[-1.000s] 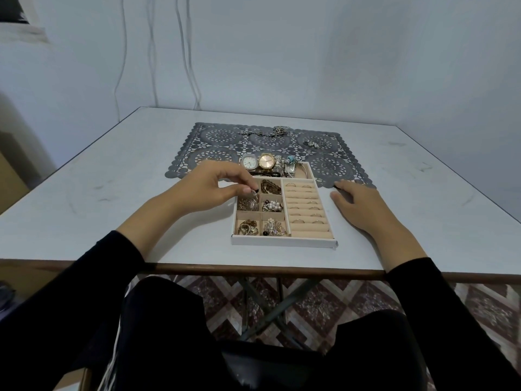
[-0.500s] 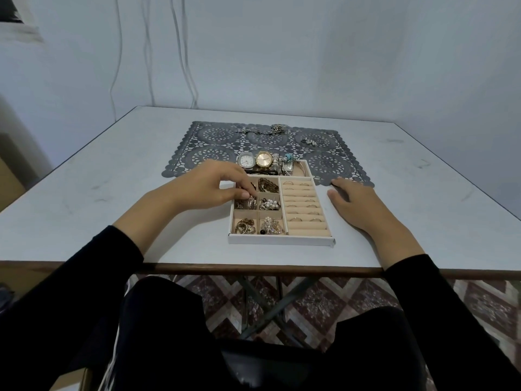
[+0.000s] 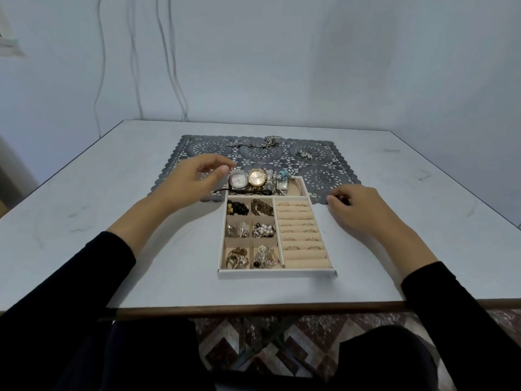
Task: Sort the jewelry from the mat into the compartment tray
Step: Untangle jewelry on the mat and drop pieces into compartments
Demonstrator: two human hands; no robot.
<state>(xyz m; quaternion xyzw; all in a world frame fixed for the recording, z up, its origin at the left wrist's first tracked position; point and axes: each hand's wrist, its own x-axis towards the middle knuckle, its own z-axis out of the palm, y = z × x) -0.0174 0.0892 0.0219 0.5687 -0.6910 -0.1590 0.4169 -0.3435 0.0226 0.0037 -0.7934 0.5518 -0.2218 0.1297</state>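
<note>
The white compartment tray (image 3: 277, 273) sits near the table's front edge, its small cells filled with earrings and beads, ring rolls on the right, watches (image 3: 248, 179) across the back. My left hand (image 3: 194, 182) hovers above the tray's back left corner, fingers loosely curled, holding nothing. My right hand (image 3: 358, 207) rests on the table just right of the tray, fingers relaxed. On the grey lace mat (image 3: 194, 148) behind lie a silver chain (image 3: 259, 143) and a small cluster of jewelry (image 3: 306, 154).
The white table's front edge (image 3: 253, 307) runs close to my lap. Cables (image 3: 169, 66) hang down the wall behind. Bare tabletop spreads to the left and right of the mat and tray.
My left hand has lifted out of the tray's small cells and moved back toward the mat, empty. The right hand stays beside the tray.
</note>
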